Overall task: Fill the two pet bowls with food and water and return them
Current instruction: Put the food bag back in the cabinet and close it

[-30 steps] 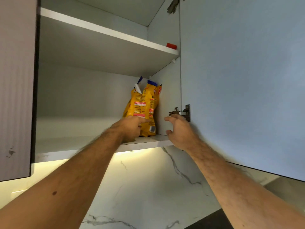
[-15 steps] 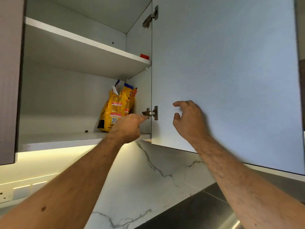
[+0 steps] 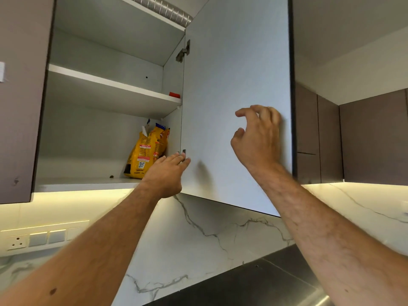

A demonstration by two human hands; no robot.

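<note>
Head view: wall cabinet (image 3: 106,133) stood open, door (image 3: 238,107) swung out to the right. Yellow food bag (image 3: 146,154) sat on the lower shelf (image 3: 88,184), back right corner, leaning against the cabinet's side wall. Bag upright, long axis near vertical with a slight tilt, torn top pointing up, printed back with the QR code facing the camera.

Left hand (image 3: 164,175) was at the door's hinge edge just beside the bag, fingers straight and together, holding nothing. Right hand (image 3: 257,140) was on the door's inner face near its free edge, fingers loosely curled and apart, gripping nothing.

Step looked like food retrieval or stowing the bag; couldn't tell which. No bowls in frame. If fetching: left hand needs to go past the door edge and grip the bag mid-body, keeping the open top up so nothing spills.
</note>
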